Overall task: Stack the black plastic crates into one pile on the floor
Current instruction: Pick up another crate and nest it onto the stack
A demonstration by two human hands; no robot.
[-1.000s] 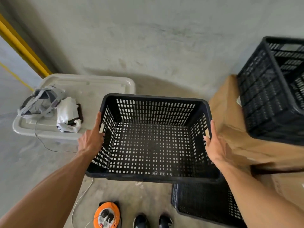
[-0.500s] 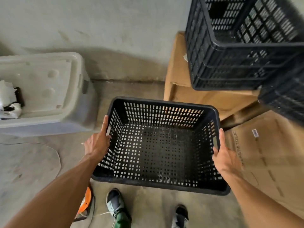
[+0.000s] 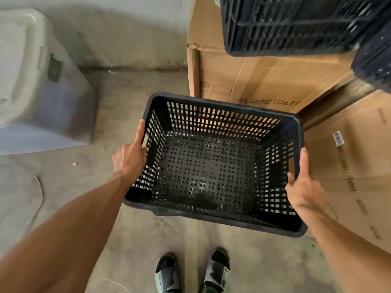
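— Lowered since a moment ago: black crate now nearer the floor, cardboard boxes at two o'clock, more crates up at one.

— Held how?

— Gripped at both side rims: left hand at nine o'clock, right hand at three, thumbs along the top edge, fingers curled under, mostly hidden.

— Handling?

— Probably light, stiff, lattice walls. Best taken by the rims, kept level.
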